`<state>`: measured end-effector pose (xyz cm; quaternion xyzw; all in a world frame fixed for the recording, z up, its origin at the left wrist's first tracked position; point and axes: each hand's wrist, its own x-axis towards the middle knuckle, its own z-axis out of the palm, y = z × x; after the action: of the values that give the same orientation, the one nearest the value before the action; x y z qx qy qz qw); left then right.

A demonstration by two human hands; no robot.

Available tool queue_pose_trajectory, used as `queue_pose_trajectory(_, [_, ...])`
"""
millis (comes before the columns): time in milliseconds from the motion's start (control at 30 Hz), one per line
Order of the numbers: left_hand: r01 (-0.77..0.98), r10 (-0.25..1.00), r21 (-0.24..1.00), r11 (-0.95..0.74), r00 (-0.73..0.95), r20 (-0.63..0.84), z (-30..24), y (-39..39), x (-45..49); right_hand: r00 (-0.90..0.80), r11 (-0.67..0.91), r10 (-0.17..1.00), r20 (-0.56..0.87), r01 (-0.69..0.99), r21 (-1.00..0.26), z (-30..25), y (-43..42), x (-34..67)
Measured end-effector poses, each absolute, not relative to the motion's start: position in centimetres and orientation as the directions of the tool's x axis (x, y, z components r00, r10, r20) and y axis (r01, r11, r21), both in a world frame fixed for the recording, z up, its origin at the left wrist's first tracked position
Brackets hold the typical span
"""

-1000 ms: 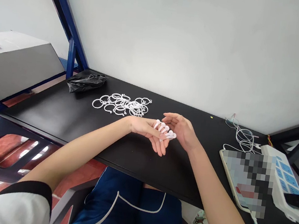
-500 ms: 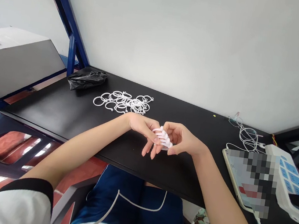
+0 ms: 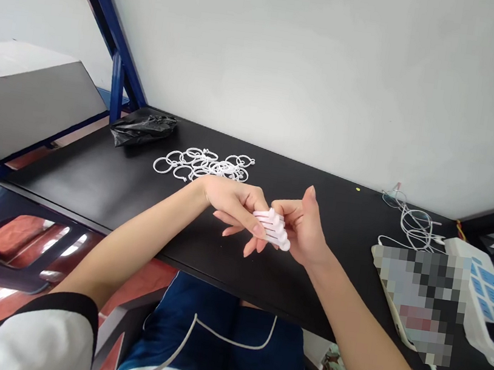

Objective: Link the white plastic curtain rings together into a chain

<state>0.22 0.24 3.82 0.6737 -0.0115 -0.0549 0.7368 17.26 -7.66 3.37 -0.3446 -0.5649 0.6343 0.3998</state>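
A small stack of white curtain rings (image 3: pixel 274 228) with little eyelet knobs is held just above the black table, in front of me. My left hand (image 3: pixel 236 200) pinches the stack's left side between thumb and fingers, its other fingers spread beneath. At the stack's right side is my right hand (image 3: pixel 307 230), fingers curled against the rings from behind and thumb raised clear of them. The right fingertips are partly hidden by the rings. Beyond my left hand lies a loose pile of more white curtain rings (image 3: pixel 195 162), partly overlapped by that hand.
A crumpled black plastic bag (image 3: pixel 142 130) lies at the table's (image 3: pixel 91 181) back left. To the right are a blurred-out phone (image 3: pixel 395 310), a white power strip (image 3: pixel 466 289) and tangled white cables (image 3: pixel 420 228). A wall stands behind; a blue metal frame (image 3: pixel 108 24) rises at left.
My right thumb has lifted off the rings and now points up. The stack has turned slightly, its knobs shifting right. My left fingers have spread further to the left.
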Motion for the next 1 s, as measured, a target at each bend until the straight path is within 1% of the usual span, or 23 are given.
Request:
queue_pose_trajectory(167, [0.076,-0.175,0.99,0.116,0.983,-0.055,4.2,-0.4,0.3,-0.416,-0.157,0.908,-0.056,-0.212,-0.965,3.7,-8.6,16.5])
queue_pose_trajectory(267, [0.085,-0.176,0.992,0.097,0.982,-0.067,4.3,-0.8,0.3,-0.409,-0.133,0.912,-0.038,-0.207,-0.969,3.8,-8.8,16.9])
queue_pose_trajectory(367, [0.092,-0.166,0.99,0.105,0.983,-0.074,4.3,-1.0,0.3,-0.473,-0.099,0.881,-0.028,-0.126,-0.987,3.9,-8.7,17.9])
queue_pose_trajectory(433, [0.092,-0.135,0.986,0.137,0.988,-0.074,4.3,-1.0,0.2,-0.53,-0.097,0.847,-0.044,-0.073,-0.993,4.1,-8.5,18.6])
queue_pose_trajectory(533, [0.073,-0.063,0.981,0.179,0.996,-0.063,4.2,-0.9,0.0,-0.605,-0.07,0.796,-0.032,-0.039,-0.997,4.4,-8.0,19.6])
queue_pose_trajectory(633, [0.035,0.005,0.982,0.186,0.999,-0.037,4.3,-0.8,-0.1,-0.73,-0.08,0.682,-0.043,-0.016,-0.997,4.8,-7.8,20.5])
queue_pose_trajectory(700, [0.006,0.057,0.983,0.185,0.998,-0.017,4.4,-0.9,-0.2,-0.769,-0.112,0.637,-0.046,-0.033,-0.993,5.0,-7.9,20.9])
queue_pose_trajectory(800, [-0.009,0.099,0.987,0.162,0.995,-0.007,4.7,-1.1,-0.3,-0.746,-0.103,0.664,-0.046,-0.031,-0.994,5.3,-8.5,20.8])
queue_pose_trajectory(933, [0.049,0.034,0.998,0.051,0.998,-0.051,5.1,-0.9,-0.6,-0.666,-0.009,0.743,-0.067,0.09,-0.996,5.8,-9.4,20.3])
queue_pose_trajectory(1000, [0.06,0.028,0.998,0.004,0.998,-0.06,5.2,-0.8,-0.7,-0.64,0.036,0.764,-0.078,0.162,-0.986,6.1,-9.7,20.2])
